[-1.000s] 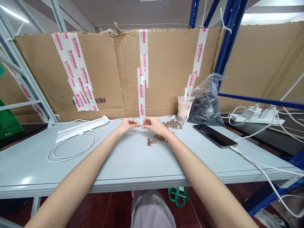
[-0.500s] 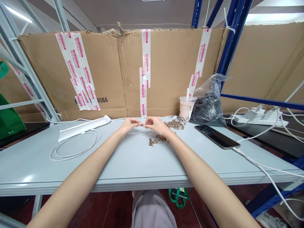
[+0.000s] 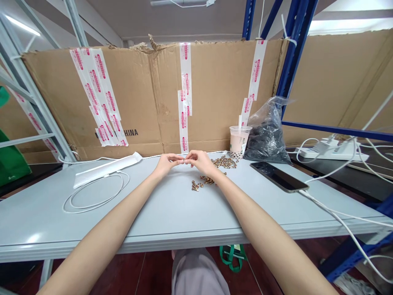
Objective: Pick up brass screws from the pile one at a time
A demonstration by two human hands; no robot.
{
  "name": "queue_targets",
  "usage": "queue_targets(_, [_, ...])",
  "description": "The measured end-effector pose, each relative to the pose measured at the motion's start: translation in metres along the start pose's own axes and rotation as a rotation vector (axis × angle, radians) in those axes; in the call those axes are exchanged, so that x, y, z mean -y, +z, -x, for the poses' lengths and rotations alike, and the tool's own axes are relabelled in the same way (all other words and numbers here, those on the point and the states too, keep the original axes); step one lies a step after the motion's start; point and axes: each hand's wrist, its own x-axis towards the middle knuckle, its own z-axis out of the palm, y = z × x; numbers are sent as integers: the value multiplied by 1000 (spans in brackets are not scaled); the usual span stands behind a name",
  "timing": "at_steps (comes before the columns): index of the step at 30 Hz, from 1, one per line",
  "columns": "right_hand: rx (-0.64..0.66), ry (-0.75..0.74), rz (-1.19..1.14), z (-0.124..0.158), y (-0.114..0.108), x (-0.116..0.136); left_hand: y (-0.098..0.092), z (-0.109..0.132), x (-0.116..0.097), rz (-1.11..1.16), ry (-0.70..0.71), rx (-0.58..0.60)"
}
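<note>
Near screws (image 3: 195,186): lie on the table top in a small loose group, brass-coloured, on the near side of the right hand.
Middle screws (image 3: 207,180): lie just to the right of the near ones, partly covered by the right forearm.
Far heap (image 3: 226,162): spreads more widely beyond the right wrist, in front of the cup; also brass-coloured and small.
Left hand (image 3: 167,164): hangs above the table with thumb and fingers brought narrow, at the tips close against the other hand; cannot tell if fully closed or holding a tiny piece.
Right hand (image 3: 199,161): faces the left one, also narrow at the fingertips; too small there to tell what is between.
Table (image 3: 184,213): is light grey, smooth and glossy, under both forearms.
Cup (image 3: 238,141): stands upright behind the far heap, with pinkish drink, dark pearls at the bottom and a white straw.
Plastic bag (image 3: 266,141): stands just right of the cup, filled with dark contents.
Phone (image 3: 278,177): lies with dark screen upward, near the bag, plugged to a white cord.
White packet (image 3: 107,170): lies slanted on the left side, just beside a looped cable (image 3: 76,212).
Cardboard (image 3: 132,90): stands upright behind everything on the table, with strips of red-printed tape (image 3: 183,110).
</note>
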Motion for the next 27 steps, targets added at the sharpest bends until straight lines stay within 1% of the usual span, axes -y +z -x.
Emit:
queue_targets(2, [-12,24,-68,-1,0,-2,1,2,-4,-106,58,-37])
queue_targets(5, [-28,64,-160,-3,2,-5,1,4,-8,-307,160,-129])
queue_targets(8, [-46,103,-236,-5,5,-7,2,5,-9,-420,255,-180])
queue_targets(11, [-50,112,-275,-7,7,-9,3,6,-12,-457,297,-180])
queue_targets(16, [-43,89,-250,-7,8,-13,4,9,-17,-501,311,-190])
queue_targets(18, [7,79,-240,-7,7,-15,4,9,-17,-512,342,-198])
queue_targets(20, [84,56,-248,-6,7,-16,4,9,-15,-528,388,-205])
queue_targets(22, [126,29,-255,-6,8,-16,4,8,-14,-550,436,-211])
queue_targets(27, [86,-1,-141,-4,8,-16,3,7,-10,-591,542,-210])
